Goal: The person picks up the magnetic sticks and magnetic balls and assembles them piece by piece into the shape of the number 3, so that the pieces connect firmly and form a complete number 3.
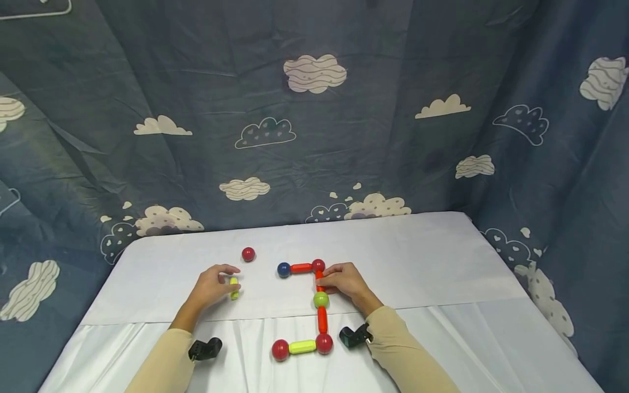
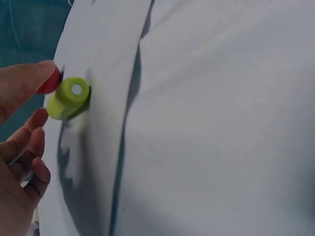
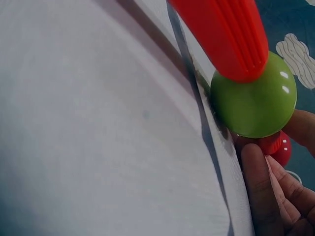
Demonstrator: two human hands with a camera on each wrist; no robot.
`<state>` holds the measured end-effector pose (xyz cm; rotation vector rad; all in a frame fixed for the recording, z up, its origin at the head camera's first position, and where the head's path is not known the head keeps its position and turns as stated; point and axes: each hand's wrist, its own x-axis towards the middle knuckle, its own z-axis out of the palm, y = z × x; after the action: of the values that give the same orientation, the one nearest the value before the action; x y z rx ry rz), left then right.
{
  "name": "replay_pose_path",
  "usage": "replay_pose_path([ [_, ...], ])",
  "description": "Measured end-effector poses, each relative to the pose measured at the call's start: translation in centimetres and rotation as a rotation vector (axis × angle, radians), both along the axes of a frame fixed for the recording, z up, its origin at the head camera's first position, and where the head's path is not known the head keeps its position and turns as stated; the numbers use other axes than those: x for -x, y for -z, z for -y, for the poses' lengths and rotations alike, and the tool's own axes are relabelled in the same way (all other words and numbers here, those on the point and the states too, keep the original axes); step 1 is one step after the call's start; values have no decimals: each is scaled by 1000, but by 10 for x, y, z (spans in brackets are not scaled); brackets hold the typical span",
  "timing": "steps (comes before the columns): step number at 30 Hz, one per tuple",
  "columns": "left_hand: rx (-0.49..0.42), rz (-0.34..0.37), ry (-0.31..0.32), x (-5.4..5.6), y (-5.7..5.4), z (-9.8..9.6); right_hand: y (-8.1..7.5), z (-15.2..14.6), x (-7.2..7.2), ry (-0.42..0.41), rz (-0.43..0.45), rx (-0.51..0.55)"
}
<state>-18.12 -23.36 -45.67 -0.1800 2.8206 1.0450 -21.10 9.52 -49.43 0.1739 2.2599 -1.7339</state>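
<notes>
A chain of balls and rods lies on the white cloth. My right hand (image 1: pixel 346 280) pinches its upper red rod (image 1: pixel 319 274), between a red ball (image 1: pixel 318 266) and the green ball (image 1: pixel 321 299). In the right wrist view, the green ball (image 3: pixel 256 96) partly hides that held rod. On the left, a loose yellow-green rod (image 1: pixel 234 295) has my left hand (image 1: pixel 211 286) around it, thumb and index finger spread apart. The thumb crosses over the rod in the head view; in the left wrist view, the rod (image 2: pixel 69 98) shows between thumb and index tip.
A loose red ball (image 1: pixel 248 254) lies beyond my left hand. The chain's far end has a blue ball (image 1: pixel 284 269); its near end has a yellow rod (image 1: pixel 302 346) between two red balls. Behind the table (image 1: pixel 393 240) hangs a dark cloud-print curtain (image 1: pixel 344 136).
</notes>
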Motion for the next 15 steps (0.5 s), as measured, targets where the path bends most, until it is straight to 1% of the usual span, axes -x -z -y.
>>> replay_pose_path([
  [5, -3, 30, -8, -4, 8, 6, -1, 0, -1, 4, -2, -5],
  [8, -14, 41, -12, -5, 10, 9, -1, 0, -1, 5, -2, -7],
  [12, -29, 36, -12, -6, 10, 10, -1, 0, -2, 3, -5, -16],
  [15, -34, 12, -14, -6, 12, 11, 0, -2, -1, -2, -3, -18],
])
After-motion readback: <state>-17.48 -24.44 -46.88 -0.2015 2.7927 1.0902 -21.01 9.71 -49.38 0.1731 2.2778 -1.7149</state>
